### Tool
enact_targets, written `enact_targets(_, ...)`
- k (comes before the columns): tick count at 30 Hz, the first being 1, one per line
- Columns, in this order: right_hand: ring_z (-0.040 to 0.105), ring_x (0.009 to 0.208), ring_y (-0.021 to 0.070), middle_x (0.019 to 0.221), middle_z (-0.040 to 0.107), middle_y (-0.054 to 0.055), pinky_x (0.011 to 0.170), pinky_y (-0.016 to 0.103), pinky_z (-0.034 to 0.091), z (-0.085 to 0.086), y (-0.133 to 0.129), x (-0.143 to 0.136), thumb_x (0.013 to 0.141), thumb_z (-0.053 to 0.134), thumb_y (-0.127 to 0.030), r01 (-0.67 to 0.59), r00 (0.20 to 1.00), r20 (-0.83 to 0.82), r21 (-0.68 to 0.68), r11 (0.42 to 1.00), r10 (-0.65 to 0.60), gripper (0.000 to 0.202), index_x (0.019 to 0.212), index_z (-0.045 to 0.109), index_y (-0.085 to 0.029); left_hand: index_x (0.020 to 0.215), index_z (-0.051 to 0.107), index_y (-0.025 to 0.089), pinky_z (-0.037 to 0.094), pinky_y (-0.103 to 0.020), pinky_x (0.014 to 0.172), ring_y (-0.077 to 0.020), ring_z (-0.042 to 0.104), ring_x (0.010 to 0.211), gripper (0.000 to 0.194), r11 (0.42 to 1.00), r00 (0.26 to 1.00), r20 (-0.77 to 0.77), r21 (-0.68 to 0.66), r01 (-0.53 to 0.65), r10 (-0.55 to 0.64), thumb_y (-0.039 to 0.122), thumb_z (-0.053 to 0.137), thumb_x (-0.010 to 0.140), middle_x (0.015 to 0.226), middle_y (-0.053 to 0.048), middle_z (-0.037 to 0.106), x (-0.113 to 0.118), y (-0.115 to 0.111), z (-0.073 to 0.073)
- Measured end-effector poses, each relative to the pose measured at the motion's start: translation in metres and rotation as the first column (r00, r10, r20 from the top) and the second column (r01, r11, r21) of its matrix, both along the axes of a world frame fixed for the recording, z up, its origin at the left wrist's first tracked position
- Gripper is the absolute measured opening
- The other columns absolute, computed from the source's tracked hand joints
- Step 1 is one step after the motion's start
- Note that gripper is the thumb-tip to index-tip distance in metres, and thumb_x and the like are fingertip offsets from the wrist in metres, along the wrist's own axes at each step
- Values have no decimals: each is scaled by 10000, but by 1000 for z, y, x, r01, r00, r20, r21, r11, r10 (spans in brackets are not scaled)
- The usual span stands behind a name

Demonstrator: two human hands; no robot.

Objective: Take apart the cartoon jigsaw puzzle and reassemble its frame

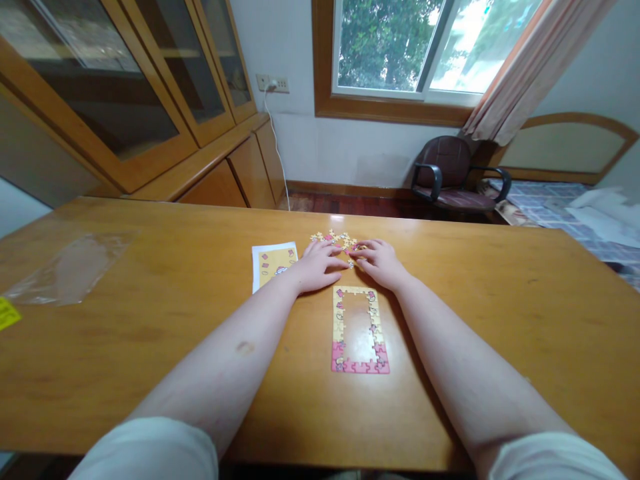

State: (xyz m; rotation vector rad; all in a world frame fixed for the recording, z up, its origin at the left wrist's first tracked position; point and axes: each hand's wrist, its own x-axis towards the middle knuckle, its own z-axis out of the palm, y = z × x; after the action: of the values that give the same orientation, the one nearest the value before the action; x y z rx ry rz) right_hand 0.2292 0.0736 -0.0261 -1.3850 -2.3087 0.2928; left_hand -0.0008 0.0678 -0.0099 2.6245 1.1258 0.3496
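My left hand [321, 265] lies over the left side of a heap of loose jigsaw pieces [330, 237], its fingers stretched out and spread. From the right, my right hand [379, 261] reaches to the same heap, fingers apart, with the tips touching or just over several pieces. Nearer to me lies a joined jigsaw border [357, 367], yellow at the top and pink at the bottom, with bare table inside it. A printed picture sheet [270, 260] with a yellow design sits left of my left hand, partly covered by that hand and forearm.
The wooden table [175, 333] spans the view. At its left lie a clear plastic bag [75, 267] and a yellow label [7, 313]. Beyond the far edge are a wooden cabinet [215, 160], an office chair [450, 170] and a bed [560, 207].
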Motion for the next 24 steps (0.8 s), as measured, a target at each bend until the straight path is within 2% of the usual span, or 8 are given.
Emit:
enact_targets(2,462,1181,270,1245,613,45,1036,513,306,2,-2,-1,885,541,-325,-55,998,-10,17,998,55,254,1054,731,-322,1141,673,328,191,-524,1134,-264,361,1323,309,999,1000,8,44,-28,27,352,523,872,1335,-22,552,0,2,-2)
enact_targets(5,482,1164,261,1210,645,21,1033,495,317,4,-2,1,869,573,-350,-112,993,-43,46,993,114,203,883,770,-303,1150,667,295,260,-489,1109,-255,415,1276,324,965,976,37,144,-217,214,304,474,890,1312,-34,573,-1,6,-7)
enact_targets(9,557,1025,244,1012,712,51,978,464,366,3,3,7,903,509,-353,59,997,-58,73,996,-55,348,687,761,-249,1214,632,272,309,-468,1079,-270,437,1245,372,913,930,14,185,-364,368,324,490,875,1319,-65,561,-1,8,-12)
enact_targets(13,550,1042,252,1053,696,76,987,460,356,2,3,5,916,482,-367,215,977,-37,111,970,-212,334,817,771,-235,1214,633,303,275,-503,1095,-284,407,1279,376,927,936,-29,152,-342,350,321,488,868,1343,-48,544,-1,6,-11)
enact_targets(16,433,1225,290,1279,601,58,1053,509,281,3,-2,0,888,531,-429,120,992,18,106,987,-122,285,1017,745,-292,1146,672,305,267,-511,1098,-294,380,1306,338,947,954,-17,128,-296,300,310,492,860,1343,-36,549,0,4,-8)
enact_targets(20,386,1274,290,1281,603,13,1088,525,233,7,-7,-5,875,550,-438,-29,998,49,28,999,27,250,936,761,-318,907,731,265,321,-443,1077,-249,457,1235,262,961,970,45,133,-241,237,243,476,848,1200,-28,636,0,5,-5)
enact_targets(22,399,1267,278,1270,610,8,1093,509,242,8,-8,-5,881,538,-433,-83,996,42,11,996,83,259,927,760,-309,880,726,251,378,-413,1027,-234,521,1136,261,950,960,80,139,-278,269,214,472,834,1113,-33,667,-1,7,-5)
enact_targets(24,396,1273,281,1301,588,26,1100,521,230,8,-7,-4,890,516,-418,-29,999,46,26,999,27,283,1018,739,-299,901,725,244,412,-408,984,-235,552,1061,273,927,936,99,135,-349,338,187,473,814,1058,-37,681,-3,10,-6)
